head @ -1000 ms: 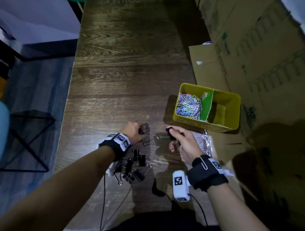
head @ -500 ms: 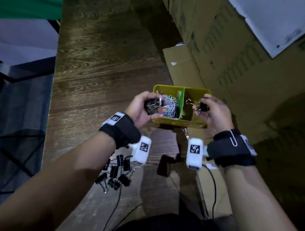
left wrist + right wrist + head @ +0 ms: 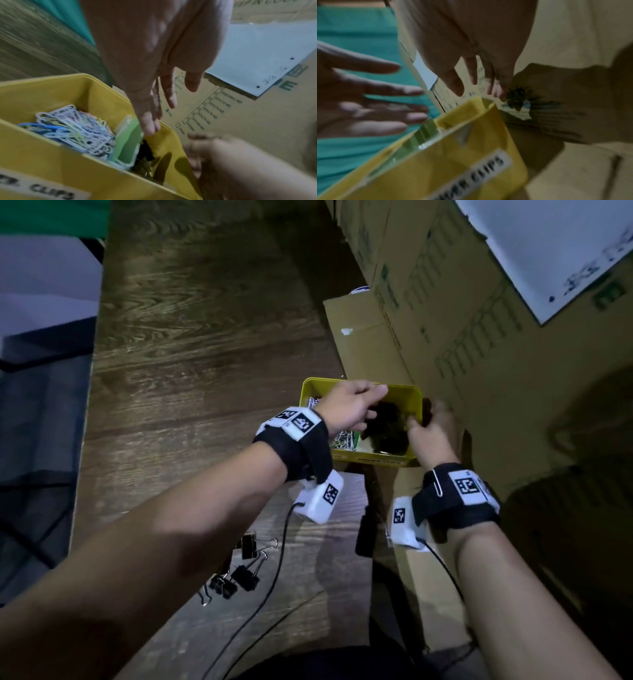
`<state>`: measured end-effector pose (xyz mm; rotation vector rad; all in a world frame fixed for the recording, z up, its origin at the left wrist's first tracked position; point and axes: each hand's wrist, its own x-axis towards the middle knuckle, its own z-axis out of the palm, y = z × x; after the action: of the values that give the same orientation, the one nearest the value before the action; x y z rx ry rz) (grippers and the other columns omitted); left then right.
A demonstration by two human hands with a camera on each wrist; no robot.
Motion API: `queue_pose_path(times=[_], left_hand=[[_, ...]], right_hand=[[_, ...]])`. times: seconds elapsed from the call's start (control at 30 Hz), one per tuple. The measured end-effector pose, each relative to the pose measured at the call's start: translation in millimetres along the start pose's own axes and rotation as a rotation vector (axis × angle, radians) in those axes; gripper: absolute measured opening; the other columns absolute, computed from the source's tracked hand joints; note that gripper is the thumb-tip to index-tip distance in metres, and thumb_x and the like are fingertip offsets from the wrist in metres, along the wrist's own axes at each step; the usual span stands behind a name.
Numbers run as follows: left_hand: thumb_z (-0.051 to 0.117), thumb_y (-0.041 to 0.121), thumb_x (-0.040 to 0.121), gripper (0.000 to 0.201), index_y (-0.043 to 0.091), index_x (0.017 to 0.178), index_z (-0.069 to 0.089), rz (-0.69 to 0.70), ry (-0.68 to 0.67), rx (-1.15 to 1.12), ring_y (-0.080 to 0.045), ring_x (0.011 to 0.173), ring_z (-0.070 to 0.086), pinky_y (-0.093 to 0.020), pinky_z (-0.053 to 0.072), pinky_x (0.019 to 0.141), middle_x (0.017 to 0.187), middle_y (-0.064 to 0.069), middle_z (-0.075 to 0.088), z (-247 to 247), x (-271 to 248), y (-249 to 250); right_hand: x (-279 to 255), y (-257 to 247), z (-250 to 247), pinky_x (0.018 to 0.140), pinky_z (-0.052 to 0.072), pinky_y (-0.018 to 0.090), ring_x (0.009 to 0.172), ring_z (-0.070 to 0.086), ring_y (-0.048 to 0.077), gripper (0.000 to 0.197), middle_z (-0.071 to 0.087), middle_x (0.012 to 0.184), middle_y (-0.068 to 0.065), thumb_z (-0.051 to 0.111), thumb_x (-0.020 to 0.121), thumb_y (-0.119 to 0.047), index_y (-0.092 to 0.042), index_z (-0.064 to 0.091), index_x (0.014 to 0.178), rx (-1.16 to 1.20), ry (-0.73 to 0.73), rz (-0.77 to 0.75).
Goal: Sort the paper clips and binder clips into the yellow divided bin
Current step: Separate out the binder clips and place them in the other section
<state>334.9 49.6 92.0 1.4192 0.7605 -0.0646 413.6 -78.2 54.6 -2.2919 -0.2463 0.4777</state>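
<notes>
While both hands, left hand (image 3: 349,409) and right hand (image 3: 428,429), hover spread-fingered over the yellow divided bin (image 3: 373,461), drops should clear its green divider (image 3: 127,142)

- The right hand (image 3: 471,44) is hanging over the yellow bin (image 3: 453,169), fingers (image 3: 455,83) loosely spread and holding nothing;
- the left hand (image 3: 359,102) is reaching in flat-fingered beside the green divider (image 3: 426,132);
- a blurred label (image 3: 481,174) is showing on the bin's front wall
</notes>
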Motion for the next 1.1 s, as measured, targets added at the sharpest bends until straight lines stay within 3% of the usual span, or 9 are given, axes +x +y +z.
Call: queue_pose_path(times=[0.13, 0.23, 0.4, 0.57, 0.77, 0.87, 0.93, 1.0, 1.1], left_hand=[[0.056, 0.024, 0.091, 0.011, 0.014, 0.089, 0.060, 0.001, 0.036, 0.037, -0.015, 0.077, 0.063, -0.029, 0.052, 0.068, 0.084, 0.000, 0.062, -56, -27, -24], [0.057, 0.011, 0.089, 0.012, 0.014, 0.077, 0.057, -0.008, 0.132, 0.057, -0.010, 0.059, 0.061, -0.022, 0.046, 0.053, 0.074, -0.005, 0.062, -107, -54, -53], [0.057, 0.001, 0.085, 0.018, 0.014, 0.073, 0.056, -0.150, 0.267, 0.241, -0.004, 0.047, 0.058, -0.017, 0.043, 0.043, 0.068, -0.008, 0.060, -180, -101, -112], [0.054, -0.004, 0.081, 0.022, 0.016, 0.084, 0.063, -0.156, 0.248, 0.556, -0.018, 0.070, 0.056, -0.011, 0.043, 0.055, 0.076, 0.000, 0.062, -217, -136, -166], [0.070, 0.021, 0.078, 0.037, 0.019, 0.114, 0.061, -0.141, 0.223, 0.679, -0.024, 0.088, 0.060, -0.027, 0.048, 0.086, 0.105, -0.010, 0.055, -210, -158, -213], [0.067, 0.033, 0.079, 0.044, 0.024, 0.120, 0.055, -0.131, 0.230, 0.825, -0.028, 0.106, 0.055, -0.035, 0.045, 0.094, 0.113, -0.010, 0.052, -192, -161, -226], [0.063, 0.039, 0.080, 0.041, 0.027, 0.119, 0.054, -0.133, 0.298, 0.881, -0.026, 0.110, 0.051, -0.039, 0.047, 0.091, 0.115, -0.006, 0.052, -179, -160, -229], [0.061, 0.037, 0.081, 0.038, 0.026, 0.116, 0.055, -0.124, 0.345, 0.895, -0.028, 0.110, 0.050, -0.040, 0.047, 0.088, 0.114, -0.006, 0.053, -170, -158, -232], [0.060, 0.036, 0.080, 0.034, 0.025, 0.113, 0.058, -0.082, 0.369, 0.924, -0.030, 0.109, 0.049, -0.040, 0.042, 0.089, 0.114, -0.004, 0.056, -163, -156, -235]], right_hand=[[-4, 15, 16, 0.091, 0.044, 0.039, 0.109, 0.056, 0.038, 0.046, 0.059, 0.119, 0.019, 0.044, 0.084, -0.003, -0.012, 0.046, 0.129, -0.087, -0.193, 0.167], [-8, 5, 27, 0.093, 0.043, 0.039, 0.114, 0.053, 0.038, 0.041, 0.056, 0.122, 0.022, 0.041, 0.089, 0.001, -0.003, 0.045, 0.130, -0.122, -0.233, 0.191], [-29, -24, 71, 0.098, 0.042, 0.041, 0.117, 0.052, 0.037, 0.061, 0.055, 0.128, 0.017, 0.044, 0.087, 0.002, -0.021, 0.030, 0.142, -0.142, -0.298, 0.083], [-51, -47, 124, 0.093, 0.044, 0.035, 0.117, 0.053, 0.034, 0.063, 0.052, 0.133, 0.017, 0.048, 0.089, -0.002, -0.021, 0.023, 0.144, -0.142, -0.413, 0.015], [-87, -47, 153, 0.106, 0.038, 0.043, 0.125, 0.046, 0.033, 0.068, 0.049, 0.136, 0.015, 0.052, 0.090, -0.009, -0.026, 0.018, 0.146, -0.155, -0.521, -0.023], [-120, -57, 140, 0.111, 0.027, 0.034, 0.134, 0.035, 0.022, 0.071, 0.035, 0.146, 0.009, 0.060, 0.089, -0.010, -0.020, 0.020, 0.147, -0.094, -0.377, -0.222], [-155, -68, 130, 0.107, 0.028, 0.027, 0.123, 0.037, 0.011, 0.053, 0.040, 0.136, 0.007, 0.063, 0.087, -0.014, -0.016, 0.041, 0.135, -0.048, -0.198, -0.497], [-180, -68, 132, 0.105, 0.033, 0.031, 0.115, 0.039, 0.008, 0.032, 0.047, 0.124, 0.002, 0.064, 0.087, -0.023, -0.020, 0.055, 0.117, -0.181, -0.370, -0.663], [-194, -50, 156, 0.103, 0.036, 0.035, 0.122, 0.043, 0.017, 0.044, 0.044, 0.131, 0.000, 0.066, 0.085, -0.033, -0.024, 0.050, 0.125, -0.565, -0.881, -0.571]])
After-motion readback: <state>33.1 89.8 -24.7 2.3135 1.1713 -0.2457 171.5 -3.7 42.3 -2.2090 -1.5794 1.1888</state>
